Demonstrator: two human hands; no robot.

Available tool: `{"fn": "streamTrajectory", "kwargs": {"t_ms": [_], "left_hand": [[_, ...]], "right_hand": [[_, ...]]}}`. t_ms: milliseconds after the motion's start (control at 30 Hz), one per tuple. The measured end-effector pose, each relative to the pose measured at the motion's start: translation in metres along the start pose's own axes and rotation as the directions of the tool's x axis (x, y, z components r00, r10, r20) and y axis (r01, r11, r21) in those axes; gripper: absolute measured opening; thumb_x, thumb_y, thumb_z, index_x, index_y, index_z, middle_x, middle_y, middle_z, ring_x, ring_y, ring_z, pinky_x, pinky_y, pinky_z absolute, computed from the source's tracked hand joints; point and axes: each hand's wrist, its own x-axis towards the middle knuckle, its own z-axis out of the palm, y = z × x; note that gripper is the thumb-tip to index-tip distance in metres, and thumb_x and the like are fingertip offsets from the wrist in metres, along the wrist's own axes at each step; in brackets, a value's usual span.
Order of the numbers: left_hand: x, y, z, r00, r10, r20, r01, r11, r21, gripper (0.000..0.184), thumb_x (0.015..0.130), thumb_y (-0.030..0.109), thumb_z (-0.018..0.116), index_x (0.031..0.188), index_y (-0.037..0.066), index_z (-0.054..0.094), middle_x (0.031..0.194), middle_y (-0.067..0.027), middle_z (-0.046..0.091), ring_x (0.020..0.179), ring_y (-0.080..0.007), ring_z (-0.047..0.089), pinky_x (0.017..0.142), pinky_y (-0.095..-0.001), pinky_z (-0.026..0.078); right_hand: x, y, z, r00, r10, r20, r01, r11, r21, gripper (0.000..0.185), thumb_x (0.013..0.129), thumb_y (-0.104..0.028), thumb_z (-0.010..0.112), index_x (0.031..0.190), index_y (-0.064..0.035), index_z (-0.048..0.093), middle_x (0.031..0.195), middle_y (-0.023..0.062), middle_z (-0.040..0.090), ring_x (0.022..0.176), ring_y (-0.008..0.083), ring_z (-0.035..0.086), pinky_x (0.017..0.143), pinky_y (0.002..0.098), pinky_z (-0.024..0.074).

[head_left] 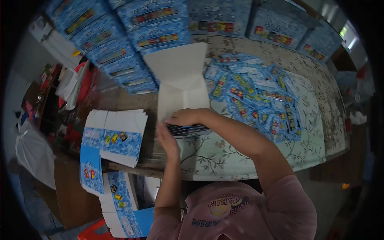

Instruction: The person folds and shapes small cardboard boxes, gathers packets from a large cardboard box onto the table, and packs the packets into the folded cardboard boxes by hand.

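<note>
An opened carton point(184, 94) with a plain white inside stands on the table, its lid raised at the far side. At its near end is a row of dark, thin-edged packets point(188, 131). My right hand point(186, 116) lies over the top of these packets, its fingers stretched to the left and nothing visibly gripped. Upright at the left end of the packets, my left hand point(168, 140) rests flat against the carton side, fingers extended. Both hands nearly touch at the carton's left corner.
A pile of blue packets point(260, 96) lies on the floral cloth point(212, 160) at right. Blue printed boxes point(120, 56) are stacked at the back left, with more boxes point(218, 18) along the back. Flattened cartons point(120, 150) lie at the left edge; others point(124, 204) are below.
</note>
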Motion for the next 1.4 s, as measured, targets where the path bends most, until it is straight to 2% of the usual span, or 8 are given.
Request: {"fn": "streamTrajectory", "kwargs": {"t_ms": [167, 300, 400, 533, 700, 800, 1200, 1400], "left_hand": [[0.024, -0.008, -0.027, 0.99, 0.078, 0.119, -0.089, 0.992, 0.087, 0.051, 0.096, 0.033, 0.039, 0.123, -0.01, 0.045, 0.123, -0.0215, 0.05, 0.113, -0.0261, 0.047, 0.098, -0.0326, 0.033], [0.029, 0.035, -0.037, 0.971, 0.138, 0.198, -0.137, 0.99, -0.016, 0.045, 0.096, 0.027, 0.04, 0.124, -0.009, 0.044, 0.125, -0.0211, 0.048, 0.115, -0.0276, 0.046, 0.1, -0.0356, 0.033], [-0.003, 0.078, -0.02, 0.714, 0.694, 0.092, -0.695, 0.686, 0.214, 0.04, 0.093, 0.008, 0.042, 0.132, -0.001, 0.038, 0.135, -0.0166, 0.041, 0.124, -0.0275, 0.04, 0.102, -0.0401, 0.03], [-0.087, 0.064, 0.043, 0.447, 0.276, 0.851, -0.521, 0.854, -0.004, 0.055, 0.085, 0.013, 0.058, 0.134, 0.0, 0.034, 0.139, -0.0231, 0.031, 0.127, -0.0344, 0.034, 0.103, -0.0396, 0.03], [-0.159, 0.021, 0.106, 0.129, 0.108, 0.986, -0.817, 0.576, 0.043, 0.079, 0.073, 0.037, 0.071, 0.134, 0.003, 0.035, 0.141, -0.0196, 0.03, 0.13, -0.0376, 0.028, 0.106, -0.0514, 0.019], [-0.159, 0.014, 0.116, 0.155, 0.076, 0.985, -0.829, 0.552, 0.088, 0.087, 0.067, 0.045, 0.073, 0.134, 0.004, 0.036, 0.14, -0.0185, 0.032, 0.128, -0.0352, 0.03, 0.102, -0.0528, 0.021], [-0.132, 0.029, 0.062, 0.287, 0.01, 0.958, -0.824, 0.512, 0.241, 0.074, 0.062, 0.028, 0.079, 0.124, 0.003, 0.046, 0.108, -0.014, 0.055, 0.099, -0.0305, 0.05, 0.082, -0.0423, 0.039], [-0.122, 0.029, 0.052, 0.279, -0.172, 0.945, -0.469, 0.834, 0.291, 0.035, 0.067, 0.014, 0.075, 0.096, 0.001, 0.06, 0.08, -0.0116, 0.059, 0.073, -0.0263, 0.059, 0.065, -0.0352, 0.047]], "right_hand": [[-0.118, 0.019, 0.004, 0.599, -0.288, -0.747, 0.341, 0.936, -0.087, 0.041, 0.09, -0.037, 0.052, 0.112, -0.0029, 0.053, 0.104, 0.0176, 0.055, 0.1, 0.0339, 0.053, 0.087, 0.0397, 0.0415], [-0.239, 0.118, 0.037, 0.376, 0.003, -0.927, -0.162, 0.985, -0.063, 0.038, 0.082, -0.029, 0.062, 0.11, -0.0039, 0.055, 0.104, 0.0156, 0.057, 0.094, 0.0335, 0.055, 0.081, 0.0409, 0.0433], [-0.3, 0.17, 0.072, 0.308, 0.299, -0.903, -0.46, 0.878, 0.134, 0.046, 0.081, -0.028, 0.063, 0.118, -0.0043, 0.05, 0.115, 0.0186, 0.053, 0.106, 0.0367, 0.05, 0.087, 0.0435, 0.041], [-0.275, 0.176, 0.138, 0.184, 0.297, -0.937, -0.573, 0.807, 0.143, 0.053, 0.082, -0.031, 0.061, 0.126, -0.0056, 0.044, 0.132, 0.0223, 0.038, 0.121, 0.0463, 0.034, 0.094, 0.0557, 0.032], [-0.289, 0.162, 0.112, 0.199, 0.353, -0.914, -0.217, 0.926, 0.31, 0.048, 0.082, -0.031, 0.061, 0.118, -0.0025, 0.048, 0.123, 0.0177, 0.049, 0.107, 0.0366, 0.048, 0.087, 0.0493, 0.0387], [-0.327, 0.208, 0.082, -0.122, 0.237, -0.964, -0.685, 0.683, 0.254, 0.046, 0.078, -0.036, 0.065, 0.108, -0.0026, 0.055, 0.107, 0.0173, 0.056, 0.096, 0.0345, 0.053, 0.082, 0.048, 0.0397], [-0.339, 0.182, 0.08, 0.027, 0.392, -0.92, -0.388, 0.852, 0.351, 0.021, 0.075, -0.014, 0.068, 0.089, -0.0014, 0.059, 0.081, 0.0117, 0.063, 0.071, 0.0264, 0.06, 0.063, 0.036, 0.0466], [-0.265, 0.138, 0.043, 0.627, 0.217, -0.749, 0.139, 0.914, 0.381, 0.016, 0.081, -0.014, 0.064, 0.089, -0.0017, 0.056, 0.081, 0.0115, 0.06, 0.077, 0.0203, 0.059, 0.069, 0.0329, 0.0461]]}}
